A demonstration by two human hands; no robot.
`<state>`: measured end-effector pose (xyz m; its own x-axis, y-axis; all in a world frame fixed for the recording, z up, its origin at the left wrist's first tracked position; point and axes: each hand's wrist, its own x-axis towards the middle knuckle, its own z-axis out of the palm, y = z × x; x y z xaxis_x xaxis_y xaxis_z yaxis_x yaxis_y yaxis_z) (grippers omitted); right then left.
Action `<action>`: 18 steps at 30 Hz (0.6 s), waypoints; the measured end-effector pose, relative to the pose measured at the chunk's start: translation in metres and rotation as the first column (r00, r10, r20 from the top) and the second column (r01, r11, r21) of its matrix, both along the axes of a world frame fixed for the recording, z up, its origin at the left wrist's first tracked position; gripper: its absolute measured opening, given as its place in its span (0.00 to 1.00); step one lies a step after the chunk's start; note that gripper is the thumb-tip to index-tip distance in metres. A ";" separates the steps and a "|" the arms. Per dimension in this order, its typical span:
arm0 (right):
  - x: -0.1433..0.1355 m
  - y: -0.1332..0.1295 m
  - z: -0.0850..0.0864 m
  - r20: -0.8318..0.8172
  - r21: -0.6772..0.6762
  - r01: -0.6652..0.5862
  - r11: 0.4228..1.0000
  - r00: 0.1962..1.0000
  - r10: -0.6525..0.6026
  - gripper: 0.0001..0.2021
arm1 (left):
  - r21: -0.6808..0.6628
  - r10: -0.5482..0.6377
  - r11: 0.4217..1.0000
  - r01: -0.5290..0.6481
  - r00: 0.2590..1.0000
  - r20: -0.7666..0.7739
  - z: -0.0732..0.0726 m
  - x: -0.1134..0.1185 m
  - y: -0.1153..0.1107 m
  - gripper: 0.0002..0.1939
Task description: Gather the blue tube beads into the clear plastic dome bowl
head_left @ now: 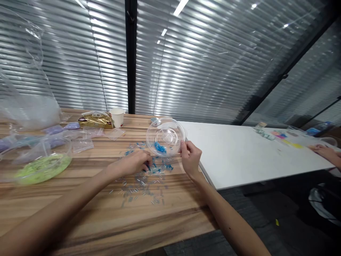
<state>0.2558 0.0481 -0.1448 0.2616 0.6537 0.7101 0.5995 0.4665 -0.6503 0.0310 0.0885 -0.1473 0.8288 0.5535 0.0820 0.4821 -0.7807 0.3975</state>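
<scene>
While right hand (191, 159) holds clear bowl (170, 137) | left hand (137, 161) partly hides blue pieces (148, 167)

Slatted blinds (191, 71) cover the windows behind a wood-grain table (170, 224), with a dark upright frame (131, 57) between panes. A white table (239, 156) adjoins at right, above a dark grey floor (231, 202). Bright light strips (180, 7) reflect in the glass.
</scene>
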 end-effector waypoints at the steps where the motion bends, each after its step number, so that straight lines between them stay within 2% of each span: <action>1: 0.000 0.000 0.000 0.003 0.001 -0.001 1.000 1.000 0.001 0.20 | 0.001 -0.002 1.000 0.002 1.000 0.001 -0.001 0.000 0.000 0.07; 9: 0.000 0.001 -0.003 0.046 0.000 -0.013 1.000 0.999 0.013 0.21 | 0.000 0.011 1.000 -0.011 1.000 0.017 -0.001 0.002 -0.004 0.09; 18: -0.001 0.002 -0.005 0.072 -0.001 -0.018 1.000 0.997 0.018 0.21 | 0.138 0.010 0.990 -0.006 1.000 -0.028 -0.005 0.006 -0.008 0.09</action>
